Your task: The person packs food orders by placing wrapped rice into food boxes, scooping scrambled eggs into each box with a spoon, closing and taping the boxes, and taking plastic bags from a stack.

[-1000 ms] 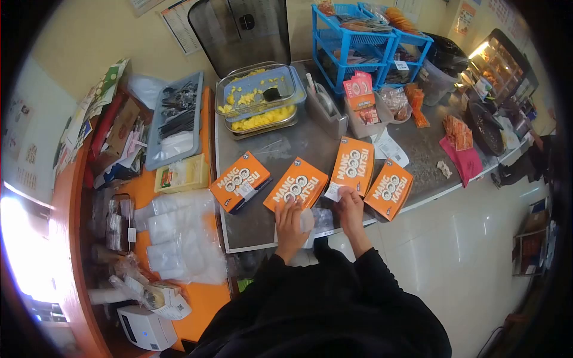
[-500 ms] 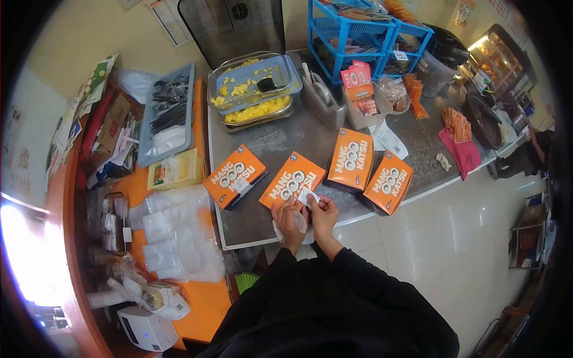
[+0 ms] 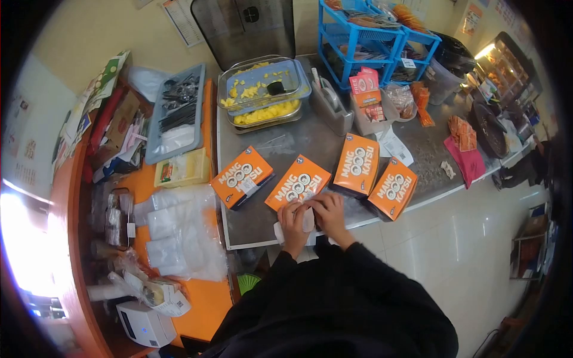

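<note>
Several orange boxes printed "MANG KATSU" lie on the metal counter. Both hands are at the front edge of the second box from the left [image 3: 296, 176]. My left hand [image 3: 292, 225] is closed on a white paper strip [image 3: 308, 219], which hangs beside the fingers. My right hand [image 3: 329, 210] has its fingers bent down at the same box edge, on a small white sticker label mostly hidden beneath them. The leftmost box [image 3: 242, 173] has a printed white label across its corner. To the right stand an upright box [image 3: 356, 161] and a tilted box [image 3: 393, 188].
Behind the boxes are a glass dish of yellow food [image 3: 265, 113], a tape dispenser [image 3: 331, 104], a sachet bin [image 3: 373, 113] and blue racks [image 3: 358, 45]. At left lie a cutlery tray [image 3: 179, 113], plastic bags [image 3: 179, 230] and a white printer [image 3: 146, 322].
The sticker label, held up between both hands before, is now down at the box edge, mostly covered by the fingers. My right hand has turned palm down. The view has shifted slightly.
</note>
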Tool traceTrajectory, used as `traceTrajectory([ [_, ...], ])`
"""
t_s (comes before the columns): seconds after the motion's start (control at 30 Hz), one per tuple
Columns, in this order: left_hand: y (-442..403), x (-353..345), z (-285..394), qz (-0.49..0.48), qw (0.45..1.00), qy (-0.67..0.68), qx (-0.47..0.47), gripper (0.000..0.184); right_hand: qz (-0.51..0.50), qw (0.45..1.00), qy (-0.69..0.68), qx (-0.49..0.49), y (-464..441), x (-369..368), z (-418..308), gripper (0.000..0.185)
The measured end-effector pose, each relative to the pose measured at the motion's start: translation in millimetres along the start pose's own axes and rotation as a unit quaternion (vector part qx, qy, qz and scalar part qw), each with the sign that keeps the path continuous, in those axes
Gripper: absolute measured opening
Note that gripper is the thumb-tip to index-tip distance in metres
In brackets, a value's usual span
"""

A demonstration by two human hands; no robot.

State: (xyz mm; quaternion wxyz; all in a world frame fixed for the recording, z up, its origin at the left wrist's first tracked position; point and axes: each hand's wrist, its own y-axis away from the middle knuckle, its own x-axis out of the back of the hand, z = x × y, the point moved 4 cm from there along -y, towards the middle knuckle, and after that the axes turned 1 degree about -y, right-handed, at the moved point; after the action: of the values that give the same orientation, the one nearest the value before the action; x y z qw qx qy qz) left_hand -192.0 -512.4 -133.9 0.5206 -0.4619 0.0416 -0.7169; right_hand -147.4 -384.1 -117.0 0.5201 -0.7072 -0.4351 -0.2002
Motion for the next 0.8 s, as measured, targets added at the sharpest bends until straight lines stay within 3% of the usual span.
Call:
traceTrajectory([
  [0.1, -1, 13, 6, 0.051, 0.998, 0.022, 0.019, 0.046, -0.082, 0.986, 0.064, 0.131, -27, 12, 23, 0.074],
  [0.2, 4, 28, 17, 0.166, 0.979, -0.068, 0.096, 0.039, -0.111, 0.987, 0.086, 0.073, -79, 31, 38, 0.091],
  [0.3, 12, 20, 10, 0.149, 0.960, 0.134, 0.197, 0.029, -0.372, 0.928, -0.015, -0.026, -100, -3, 62, 0.101],
  [0.33, 14, 17, 6, 0.150, 0.950, 0.188, 0.200, 0.027, -0.368, 0.924, -0.090, -0.045, -104, -9, 60, 0.105],
  [0.43, 8, 33, 13, 0.143, 0.972, 0.087, 0.167, 0.025, -0.353, 0.933, -0.074, -0.018, -116, 18, 42, 0.098],
  [0.53, -19, 75, 19, 0.153, 0.959, 0.155, 0.179, 0.025, -0.305, 0.947, -0.100, -0.007, -138, 43, 18, 0.092],
  [0.6, -43, 117, 15, 0.121, 0.977, 0.061, 0.165, 0.023, -0.275, 0.956, -0.103, 0.007, -158, 52, -6, 0.089],
  [0.67, -52, 137, -17, 0.107, 0.954, 0.175, 0.221, 0.022, -0.261, 0.959, -0.108, 0.033, -178, 29, -16, 0.088],
  [0.8, -53, 146, -92, 0.137, 0.953, 0.190, 0.192, 0.034, -0.252, 0.953, -0.159, 0.044, -199, -50, -19, 0.087],
])
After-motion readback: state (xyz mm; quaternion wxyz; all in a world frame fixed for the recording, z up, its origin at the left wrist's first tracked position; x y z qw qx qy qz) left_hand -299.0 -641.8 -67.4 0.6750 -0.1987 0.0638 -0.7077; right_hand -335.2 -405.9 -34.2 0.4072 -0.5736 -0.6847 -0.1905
